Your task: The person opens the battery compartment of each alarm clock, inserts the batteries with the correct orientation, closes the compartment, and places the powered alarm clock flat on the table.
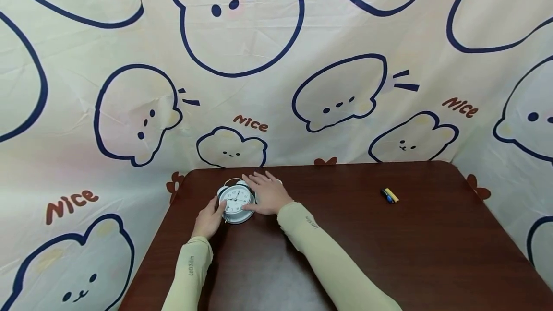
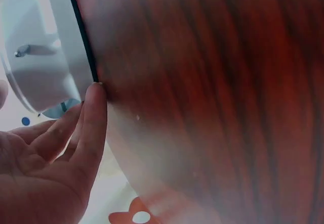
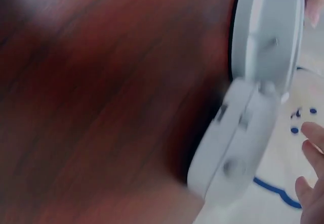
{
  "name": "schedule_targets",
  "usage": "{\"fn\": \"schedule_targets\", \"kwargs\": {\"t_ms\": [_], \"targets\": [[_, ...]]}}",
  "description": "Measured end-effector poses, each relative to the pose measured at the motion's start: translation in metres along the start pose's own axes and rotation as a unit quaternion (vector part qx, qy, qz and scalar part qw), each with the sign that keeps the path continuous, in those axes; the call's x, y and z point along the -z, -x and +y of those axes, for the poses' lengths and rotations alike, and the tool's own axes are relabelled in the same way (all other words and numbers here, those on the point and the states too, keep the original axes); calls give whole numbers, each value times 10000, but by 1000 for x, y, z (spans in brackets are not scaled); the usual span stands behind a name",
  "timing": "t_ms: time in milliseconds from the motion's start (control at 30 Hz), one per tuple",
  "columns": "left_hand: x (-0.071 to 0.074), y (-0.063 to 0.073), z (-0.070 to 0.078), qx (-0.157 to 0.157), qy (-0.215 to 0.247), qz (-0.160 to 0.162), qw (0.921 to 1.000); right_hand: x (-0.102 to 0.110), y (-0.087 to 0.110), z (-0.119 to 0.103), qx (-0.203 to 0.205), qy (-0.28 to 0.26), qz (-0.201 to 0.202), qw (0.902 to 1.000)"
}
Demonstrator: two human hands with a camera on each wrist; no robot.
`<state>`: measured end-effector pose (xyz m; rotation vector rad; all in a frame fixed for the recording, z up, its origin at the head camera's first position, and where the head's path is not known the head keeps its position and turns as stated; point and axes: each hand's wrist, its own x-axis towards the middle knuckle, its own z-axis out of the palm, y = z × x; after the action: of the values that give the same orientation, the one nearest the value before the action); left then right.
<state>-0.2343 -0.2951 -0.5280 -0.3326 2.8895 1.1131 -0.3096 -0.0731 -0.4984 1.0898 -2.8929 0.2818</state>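
A white twin-bell alarm clock (image 1: 235, 199) lies face up on the table near its far left edge. My left hand (image 1: 209, 217) holds its left side, thumb over the rim of the face. In the left wrist view, a fingertip of that hand meets the clock's black-edged base. Beside the clock, the right wrist view shows a white rounded case (image 3: 228, 148) with a round knob or button, slightly blurred. My right hand (image 1: 270, 196) reaches over this case, mostly hiding it in the head view. Its fingers (image 3: 314, 153) are spread apart, and the thumb overlaps the clock's right rim.
Small yellow and blue cylinders (image 1: 390, 196) lie side by side on the right half of the dark wooden table (image 1: 345, 244). A white cloth (image 1: 276, 109) printed with cartoon bears hangs behind the table and along its sides.
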Motion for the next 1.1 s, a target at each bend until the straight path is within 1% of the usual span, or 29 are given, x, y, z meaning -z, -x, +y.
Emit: {"fn": "schedule_targets", "kwargs": {"t_ms": [167,333,467,567,667,767,900,1000,1100], "targets": [[-3,0,-1,-118,-292,82,9995,-12,-10,-16,-74,179,-361,9992],[-1,0,-1,-168,-562,-46,9983,-18,-12,-23,-196,257,-628,9975],[0,-2,2,-172,-622,-140,9978,-19,-13,-24,-303,309,-623,9971],[-1,-2,4,-204,-651,-93,9976,-21,-14,-24,-293,322,-519,9977],[-3,0,4,-212,-500,-4,9985,-23,-16,-25,-285,300,-368,9985],[-6,2,3,-176,-158,18,9997,-26,-16,-28,-359,293,-255,9986],[-9,5,3,-25,299,-31,9995,-29,-16,-30,-416,329,-68,9986],[-9,6,4,105,499,18,9987,-30,-16,-32,-400,256,123,9988],[-8,8,8,136,566,102,9983,-28,-15,-33,-405,72,204,9989]]}}
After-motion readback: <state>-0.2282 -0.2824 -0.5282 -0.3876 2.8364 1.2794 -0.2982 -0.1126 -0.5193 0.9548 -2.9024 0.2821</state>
